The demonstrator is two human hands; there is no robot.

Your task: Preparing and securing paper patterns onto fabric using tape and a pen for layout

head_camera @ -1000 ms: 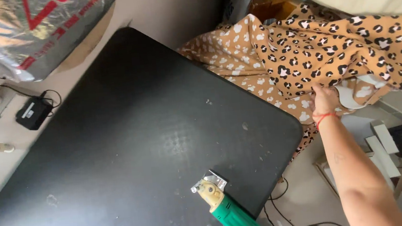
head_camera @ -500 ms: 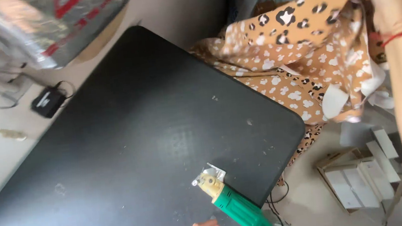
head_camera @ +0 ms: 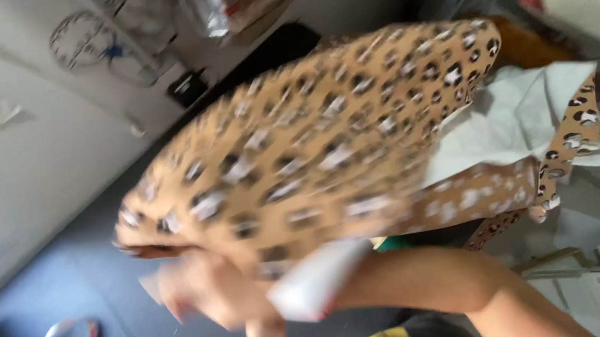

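Both hands [head_camera: 213, 293], blurred and close together, had clamped on the leopard-print fabric [head_camera: 312, 145] and swept it from the far right of the black desk [head_camera: 67, 289] to above it, a green tool [head_camera: 391, 243] peeking beneath.

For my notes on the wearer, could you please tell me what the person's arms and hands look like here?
Both forearms are bare, with no sleeves or gloves in view. One hand shows only as a motion-blurred shape at the lower left; the other is hidden behind the leopard-print fabric. No wristband or markings can be made out.
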